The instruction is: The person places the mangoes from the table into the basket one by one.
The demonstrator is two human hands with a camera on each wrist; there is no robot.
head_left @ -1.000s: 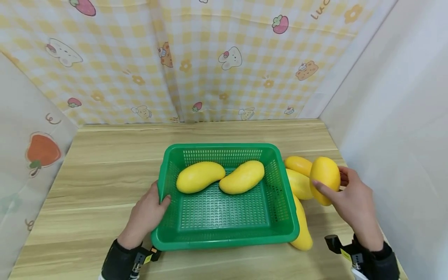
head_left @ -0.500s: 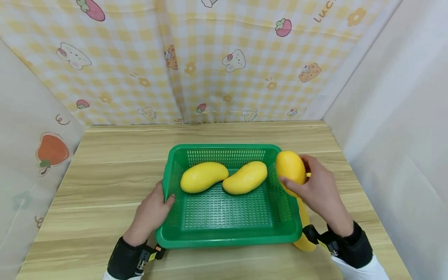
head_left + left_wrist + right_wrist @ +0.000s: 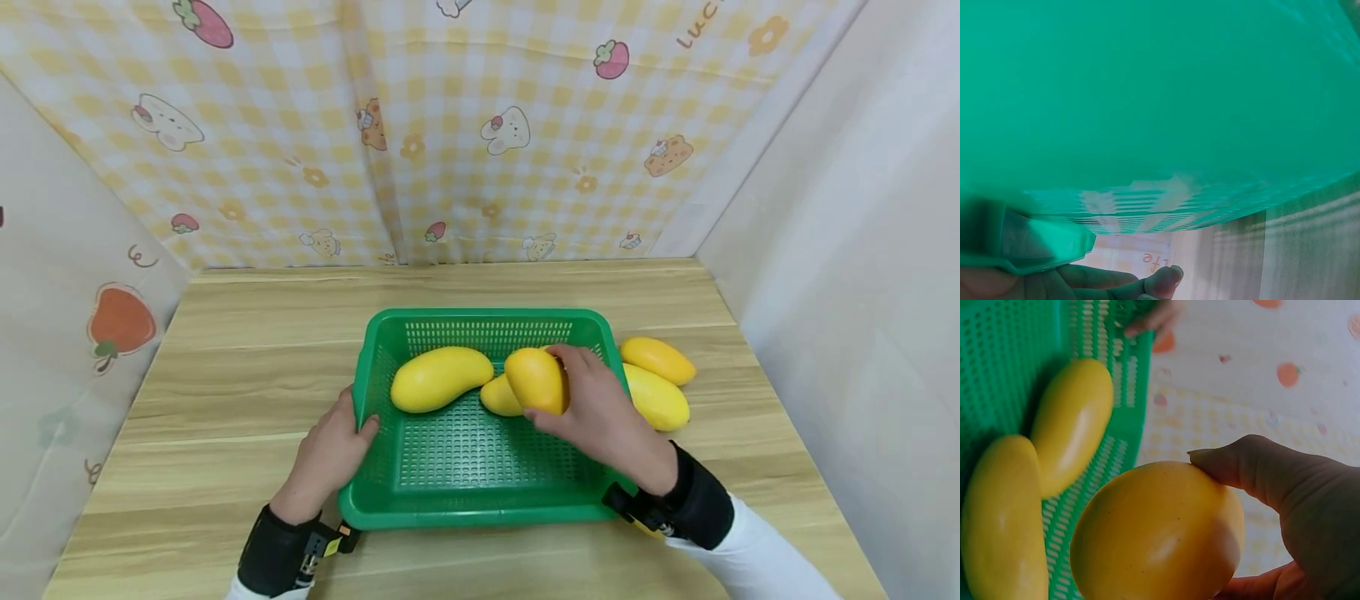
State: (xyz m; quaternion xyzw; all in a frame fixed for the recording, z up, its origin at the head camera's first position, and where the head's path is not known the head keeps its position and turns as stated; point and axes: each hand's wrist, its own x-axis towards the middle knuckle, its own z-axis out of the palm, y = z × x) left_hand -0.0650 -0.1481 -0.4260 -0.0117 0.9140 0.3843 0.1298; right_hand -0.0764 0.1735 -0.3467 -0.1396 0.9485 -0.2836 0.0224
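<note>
One thumb of the left hand (image 3: pixel 330 454) hooks over the left edge of a green basket (image 3: pixel 480 518) on the desk (image 3: pixel 262 350), gripping it. Toward the basket's far left corner lies a yellow mango (image 3: pixel 441 380); touching it, a second mango (image 3: pixel 498 397) is partly hidden behind a held mango (image 3: pixel 536 382), which the right hand (image 3: pixel 596 408) grasps between thumb and fingers above the basket. Toward the desk's right edge, an orange-tinted mango (image 3: pixel 657 360) and a paler mango (image 3: pixel 656 398) lie side by side, just past the basket's right edge.
</note>
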